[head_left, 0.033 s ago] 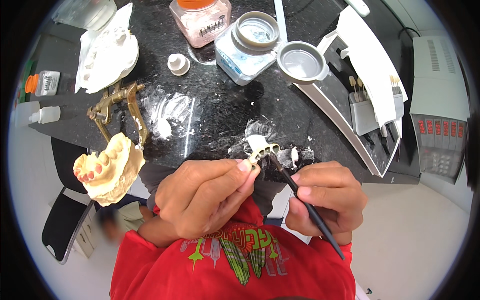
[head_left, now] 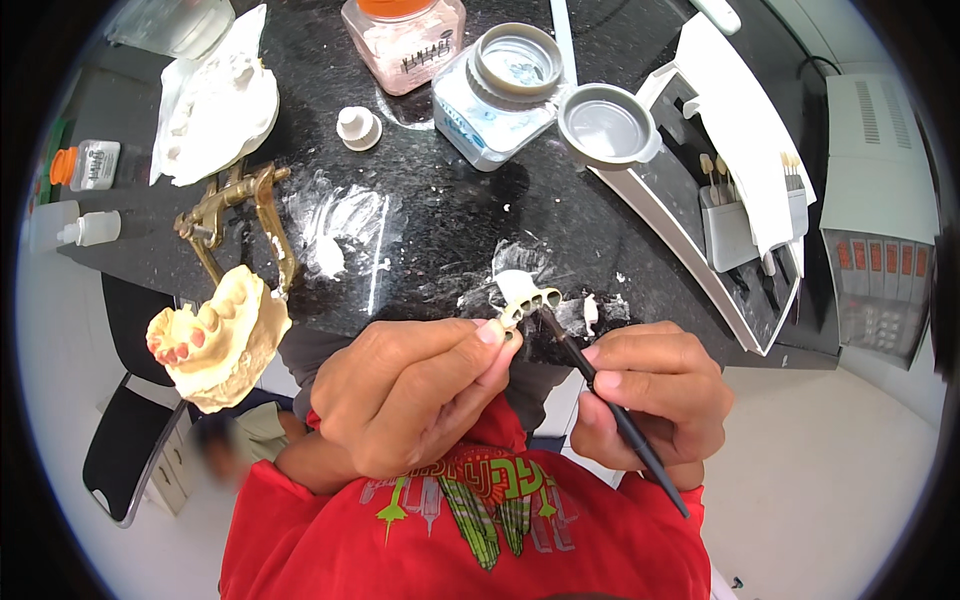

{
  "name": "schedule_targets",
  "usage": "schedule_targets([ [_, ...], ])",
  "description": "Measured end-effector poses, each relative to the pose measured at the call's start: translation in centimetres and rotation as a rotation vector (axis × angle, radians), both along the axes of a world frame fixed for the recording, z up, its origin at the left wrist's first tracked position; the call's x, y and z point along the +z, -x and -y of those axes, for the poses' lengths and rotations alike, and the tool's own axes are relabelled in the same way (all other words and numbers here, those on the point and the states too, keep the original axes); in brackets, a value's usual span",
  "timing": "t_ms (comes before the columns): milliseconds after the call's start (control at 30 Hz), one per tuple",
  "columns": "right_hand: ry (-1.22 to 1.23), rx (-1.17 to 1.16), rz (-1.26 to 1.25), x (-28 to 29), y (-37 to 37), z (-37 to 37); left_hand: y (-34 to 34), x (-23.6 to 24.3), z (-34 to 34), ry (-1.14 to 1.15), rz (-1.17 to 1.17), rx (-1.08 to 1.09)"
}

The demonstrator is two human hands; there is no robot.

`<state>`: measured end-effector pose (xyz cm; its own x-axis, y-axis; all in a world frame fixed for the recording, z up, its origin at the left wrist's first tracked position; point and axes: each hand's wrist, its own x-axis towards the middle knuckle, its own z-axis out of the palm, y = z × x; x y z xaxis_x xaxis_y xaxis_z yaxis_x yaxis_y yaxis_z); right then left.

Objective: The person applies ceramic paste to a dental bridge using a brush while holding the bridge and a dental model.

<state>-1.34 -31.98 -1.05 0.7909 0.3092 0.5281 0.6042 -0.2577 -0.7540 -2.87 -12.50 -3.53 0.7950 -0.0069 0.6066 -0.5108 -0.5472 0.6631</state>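
Observation:
My left hand (head_left: pixel 405 400) pinches one end of a small dental bridge framework (head_left: pixel 530 298) with hollow units, held over white powder smeared on the black worktop (head_left: pixel 440 230). My right hand (head_left: pixel 655 395) grips a slim black brush (head_left: pixel 638 440), its tip at the framework's underside. A small white piece (head_left: pixel 591 313) lies just right of the framework. Left of my hands, a yellow dental cast (head_left: pixel 220 345) with pink areas sits at a brass articulator (head_left: pixel 230 210).
Behind are a white plaster cast (head_left: pixel 215 110), an orange-lidded jar (head_left: pixel 400 50), a grey-necked jar (head_left: pixel 480 120), its lid (head_left: pixel 605 125), a small white cap (head_left: pixel 358 130) and a white case (head_left: pixel 735 140). A grey unit (head_left: pixel 870 160) stands right. A blurred person (head_left: pixel 240 440) shows below the bench, near black chairs.

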Motion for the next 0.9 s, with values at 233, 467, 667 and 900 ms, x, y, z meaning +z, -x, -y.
schedule_targets([
  [233,0.029,0.006,0.02,-0.1,-0.16,0.01,-0.03,0.0,0.34,0.019,0.004,0.034],
  [467,0.045,0.014,0.013,0.03,-0.16,-0.09,-0.04,0.16,0.32,0.031,-0.009,0.032],
  [667,0.054,0.008,0.0,0.11,-0.14,-0.13,0.03,0.2,0.24,0.028,-0.021,0.025],
  [900,0.036,-0.016,0.011,0.09,-0.04,-0.18,0.37,0.35,-0.29,-0.023,-0.066,-0.061],
])
